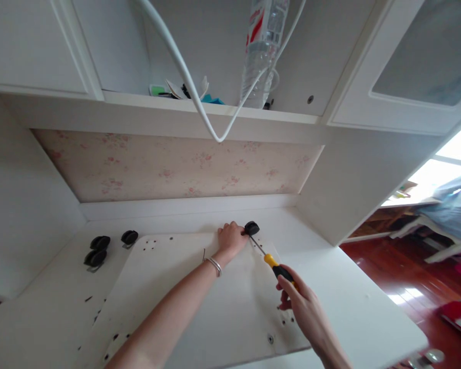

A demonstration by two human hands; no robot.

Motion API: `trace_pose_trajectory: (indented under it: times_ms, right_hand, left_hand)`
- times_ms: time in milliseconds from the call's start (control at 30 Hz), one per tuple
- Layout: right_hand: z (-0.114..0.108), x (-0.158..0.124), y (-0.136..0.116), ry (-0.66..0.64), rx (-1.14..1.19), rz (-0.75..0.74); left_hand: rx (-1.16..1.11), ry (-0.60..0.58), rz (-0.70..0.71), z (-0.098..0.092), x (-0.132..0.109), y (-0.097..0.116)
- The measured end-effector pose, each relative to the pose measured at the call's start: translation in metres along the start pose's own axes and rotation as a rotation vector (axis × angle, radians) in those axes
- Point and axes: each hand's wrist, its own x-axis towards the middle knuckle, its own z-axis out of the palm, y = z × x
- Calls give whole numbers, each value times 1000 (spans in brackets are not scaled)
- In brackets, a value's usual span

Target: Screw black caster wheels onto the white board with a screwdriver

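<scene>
A white board with small holes near its corners lies flat on the white desk surface. My left hand, with a silver bangle at the wrist, is closed at the board's far right corner and grips a black caster wheel. In my right hand is a screwdriver with a yellow and black handle. Its shaft slants up to the left and the tip meets the caster's base, where the exact contact is too small to make out.
Three more black casters stand on the desk at the left. Small dark screws are scattered beside the board. Overhead, a shelf holds a plastic bottle, and a white cable hangs down from it. Red floor shows at the right.
</scene>
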Motion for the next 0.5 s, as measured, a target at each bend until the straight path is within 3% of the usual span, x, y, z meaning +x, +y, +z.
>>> trace_pose_trajectory:
  times_ms: [267, 500]
  right_hand:
    - [-23, -25, 8, 153, 137, 39]
    - [-34, -40, 13, 185, 178, 68]
  left_hand:
    - [-15, -20, -11, 7, 8, 7]
    - [-26, -39, 13, 5, 11, 6]
